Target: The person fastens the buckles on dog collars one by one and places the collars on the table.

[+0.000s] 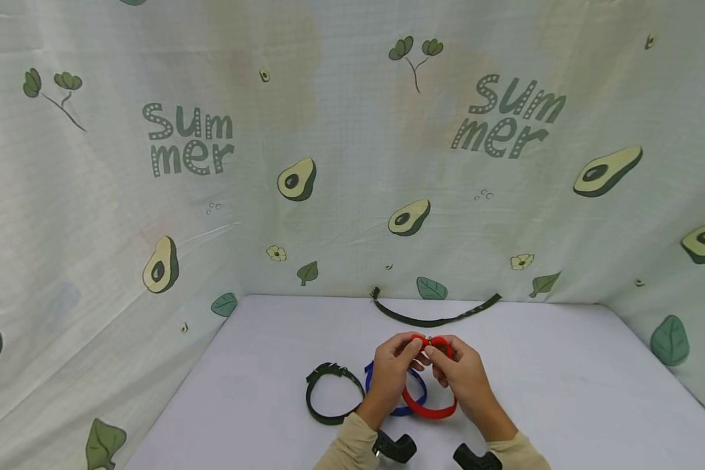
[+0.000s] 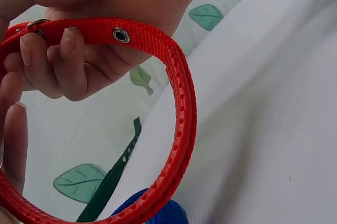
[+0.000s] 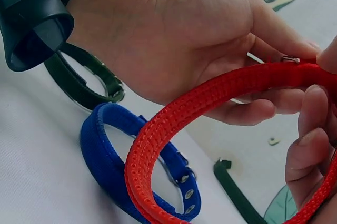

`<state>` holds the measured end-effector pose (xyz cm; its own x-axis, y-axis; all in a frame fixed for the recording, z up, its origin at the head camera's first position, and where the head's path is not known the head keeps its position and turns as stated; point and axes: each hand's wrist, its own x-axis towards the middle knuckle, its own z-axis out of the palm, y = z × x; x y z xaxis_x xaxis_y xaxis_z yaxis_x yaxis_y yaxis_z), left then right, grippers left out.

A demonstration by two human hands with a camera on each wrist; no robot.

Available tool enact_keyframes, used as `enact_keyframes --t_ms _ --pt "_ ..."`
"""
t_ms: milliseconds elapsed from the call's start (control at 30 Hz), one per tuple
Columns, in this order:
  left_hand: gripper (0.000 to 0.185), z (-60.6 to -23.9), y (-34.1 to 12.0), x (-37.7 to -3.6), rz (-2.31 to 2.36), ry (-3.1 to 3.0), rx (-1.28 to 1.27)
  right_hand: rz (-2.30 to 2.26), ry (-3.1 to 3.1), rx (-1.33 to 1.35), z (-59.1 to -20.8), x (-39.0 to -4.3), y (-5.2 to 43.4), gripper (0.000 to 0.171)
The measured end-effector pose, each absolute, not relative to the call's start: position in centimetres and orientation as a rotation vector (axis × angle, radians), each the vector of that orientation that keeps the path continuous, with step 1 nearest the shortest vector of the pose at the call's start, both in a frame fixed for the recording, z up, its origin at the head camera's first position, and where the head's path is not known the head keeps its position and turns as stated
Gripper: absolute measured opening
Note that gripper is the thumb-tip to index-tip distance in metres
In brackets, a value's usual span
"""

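Fingers (image 1: 414, 346) of both hands curl round the top of the red collar (image 1: 429, 410), left hand (image 1: 391, 373) and right hand (image 1: 461, 375) pinching it where its ends meet, just above the bench (image 1: 564, 391). Their knuckles hide the buckle. Behind the red loop, a blue collar (image 3: 100, 155) lies partly covered, a closed dark green collar (image 1: 329, 395) beside it, and an open dark green strap (image 1: 435, 320) near the avocado-print curtain (image 1: 211, 196).

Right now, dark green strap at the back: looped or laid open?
Laid open. The green strap lies unbuckled in a shallow curve along the cloth wall, ends apart, unlike the buckled dark collar nearer the hands.
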<state>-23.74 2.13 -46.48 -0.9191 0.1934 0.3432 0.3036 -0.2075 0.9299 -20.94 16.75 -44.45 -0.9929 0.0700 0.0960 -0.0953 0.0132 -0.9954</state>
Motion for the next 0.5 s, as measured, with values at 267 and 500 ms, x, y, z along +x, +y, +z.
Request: enact_keyframes --t_ms 267,500 --pt "0.031 -46.35 2.02 -23.77 -2.393 -1.833 -0.566 2.114 -2.125 0.019 -44.50 -21.01 16.72 0.028" --pt "0.033 -46.33 1.80 -23.77 -2.406 -1.854 -0.551 2.120 -2.097 0.058 -44.57 -20.93 16.75 0.028"
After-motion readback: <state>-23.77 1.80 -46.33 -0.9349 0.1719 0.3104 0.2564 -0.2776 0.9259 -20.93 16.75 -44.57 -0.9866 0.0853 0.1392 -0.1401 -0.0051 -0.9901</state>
